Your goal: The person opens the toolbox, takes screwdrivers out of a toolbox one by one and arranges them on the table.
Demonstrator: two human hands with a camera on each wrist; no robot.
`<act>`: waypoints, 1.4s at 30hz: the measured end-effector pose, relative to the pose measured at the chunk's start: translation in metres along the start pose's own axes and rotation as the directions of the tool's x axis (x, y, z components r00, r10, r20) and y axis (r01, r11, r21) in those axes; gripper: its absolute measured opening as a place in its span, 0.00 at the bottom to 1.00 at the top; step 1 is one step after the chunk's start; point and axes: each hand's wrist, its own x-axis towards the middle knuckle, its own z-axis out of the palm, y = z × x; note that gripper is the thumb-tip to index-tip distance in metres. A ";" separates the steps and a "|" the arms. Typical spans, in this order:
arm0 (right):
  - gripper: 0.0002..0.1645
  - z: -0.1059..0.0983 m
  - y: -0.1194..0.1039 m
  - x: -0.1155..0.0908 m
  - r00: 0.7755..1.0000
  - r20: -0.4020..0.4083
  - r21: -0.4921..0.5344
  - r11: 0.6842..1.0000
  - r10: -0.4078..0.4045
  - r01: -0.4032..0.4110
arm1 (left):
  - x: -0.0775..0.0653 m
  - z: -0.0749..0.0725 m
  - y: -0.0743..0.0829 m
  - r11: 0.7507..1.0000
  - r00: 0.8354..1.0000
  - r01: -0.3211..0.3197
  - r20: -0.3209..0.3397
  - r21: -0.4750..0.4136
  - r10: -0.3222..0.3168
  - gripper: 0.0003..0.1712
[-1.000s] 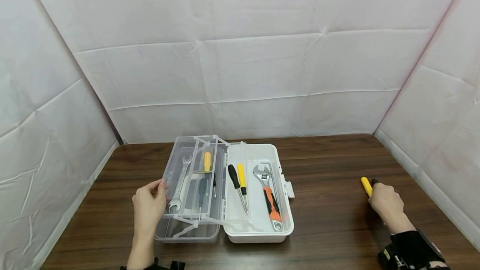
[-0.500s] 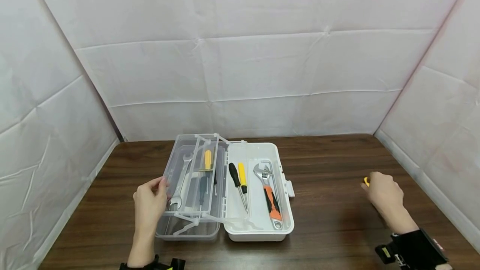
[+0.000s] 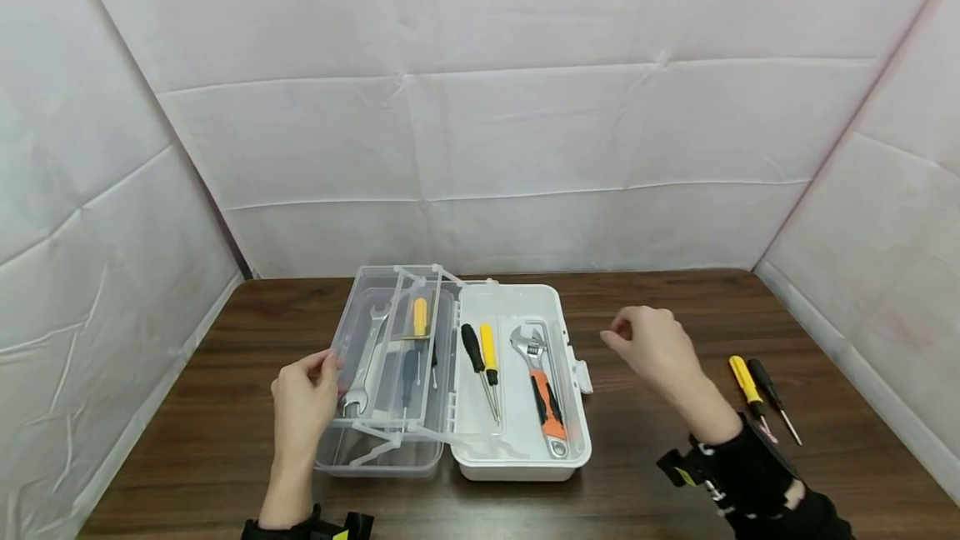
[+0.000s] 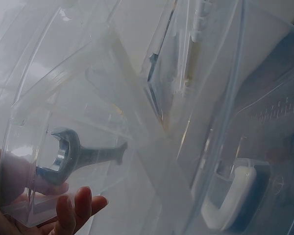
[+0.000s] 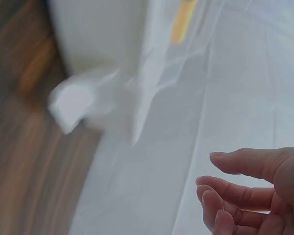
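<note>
At the edge of the clear plastic tray (image 3: 351, 336) of a toolbox, my left hand (image 3: 303, 394) pinches the rim between thumb and fingers. An open-end wrench (image 3: 366, 357) lies in that tray, its jaw end near my fingers in the left wrist view. My right hand (image 3: 652, 348) is in the air right of the white toolbox base (image 3: 517, 307), fingers loosely curled around nothing. Inside the base lie a black-handled screwdriver (image 3: 472, 347), a yellow-handled screwdriver (image 3: 489, 348), an orange-and-black adjustable wrench (image 3: 546, 407) and a hex key (image 3: 551, 357).
On the wooden table (image 3: 637, 473) at the right lie a yellow-and-black screwdriver (image 3: 744, 379) and a black screwdriver (image 3: 765, 382) side by side. A white latch (image 3: 582, 377) juts from the base's right side. White sheets (image 3: 525, 132) wall the table at back and sides.
My right hand has let go of the yellow-handled screwdriver at the right, leaving it beside the black one, and has moved left towards the toolbox. My left hand stays at the tray.
</note>
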 end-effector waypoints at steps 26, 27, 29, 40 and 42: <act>0.30 0.069 -0.127 0.035 0.931 0.256 0.058 0.965 -0.261 0.255 | 0.000 -0.001 0.001 1.000 1.000 0.003 0.006 -0.001 -0.003 0.13; 0.29 0.071 -0.127 0.036 0.930 0.259 0.060 0.965 -0.261 0.255 | 0.000 -0.001 0.001 1.000 1.000 0.006 0.006 -0.001 -0.006 0.13; 0.26 0.075 -0.128 0.037 0.930 0.271 0.056 0.968 -0.249 0.243 | 0.000 -0.002 0.001 1.000 1.000 0.009 0.007 0.000 -0.009 0.13; 0.17 0.083 -0.134 0.041 0.921 0.295 -0.028 0.961 -0.255 0.275 | 0.000 -0.002 0.001 1.000 1.000 0.015 0.011 -0.010 -0.015 0.13; 0.16 0.084 -0.134 0.041 0.921 0.292 -0.038 0.959 -0.259 0.281 | 0.000 -0.002 0.000 1.000 1.000 0.017 0.014 -0.013 -0.017 0.13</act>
